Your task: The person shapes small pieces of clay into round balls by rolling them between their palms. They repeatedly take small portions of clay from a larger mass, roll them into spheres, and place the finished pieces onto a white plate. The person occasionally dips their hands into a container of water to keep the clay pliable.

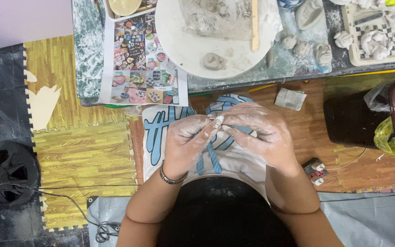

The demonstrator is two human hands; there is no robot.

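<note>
I see both hands meeting over my lap, below the desk (88, 55) edge, each coated in pale clay dust. The left hand (186, 144) and the right hand (257, 132) are pinched together on a small clay bit (218, 120), held at the fingertips where the thumbs and forefingers touch; neither hand is slack. The bit sits in the air between the hands, well apart from the white wheel (184, 41) on the desk, where a little clay lump (213, 61) lies near the front rim beside a wooden stick (254, 25). A photo sheet (145, 59) lies left of the wheel, and finished clay figures (373, 41) stand on a checked tray at the right. To shape well here I judge the grip should stay light and even (a bit this small would squash fast), turning it between the pads rather than pressing hard.
</note>
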